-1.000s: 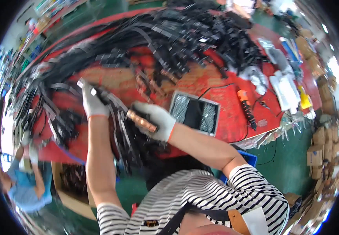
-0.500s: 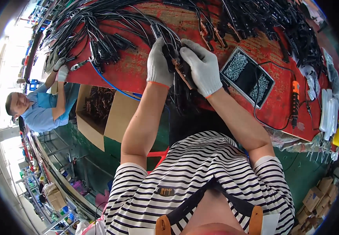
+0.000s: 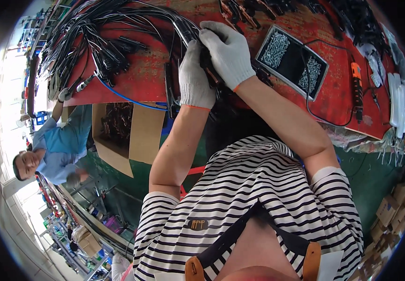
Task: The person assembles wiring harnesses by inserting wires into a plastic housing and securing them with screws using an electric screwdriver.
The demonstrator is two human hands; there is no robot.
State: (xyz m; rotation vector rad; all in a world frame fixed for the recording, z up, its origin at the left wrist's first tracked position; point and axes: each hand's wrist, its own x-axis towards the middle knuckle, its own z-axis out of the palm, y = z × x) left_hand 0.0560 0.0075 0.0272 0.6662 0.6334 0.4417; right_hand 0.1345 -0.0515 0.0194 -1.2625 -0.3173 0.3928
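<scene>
My left hand (image 3: 196, 79), in a white knitted glove, is closed round a black part with cables (image 3: 183, 29) running away from its far end. From the other side my right hand (image 3: 228, 54), gloved alike, grips the same part with its fingers bent over the top. A bit of copper colour shows between the two hands; the gloves hide most of the piece. More black parts (image 3: 218, 105) hang or lie just below my hands at the table edge. To the left spreads a large bundle of black cables (image 3: 87, 33) with dark ends.
A tray (image 3: 269, 70) of silver screws lies right on the red table (image 3: 141, 70). Beyond it rests an orange-black electric screwdriver (image 3: 357, 86) with its cord. A cardboard box (image 3: 145, 133) of dark coppery parts stands below the table. At left, a co-worker (image 3: 55, 150) reaches toward a blue-hosed tool (image 3: 86, 83).
My hands have moved closer together round the part, now covering most of its copper strip. The whole view has shifted. The co-worker has drawn one hand back from the table.
</scene>
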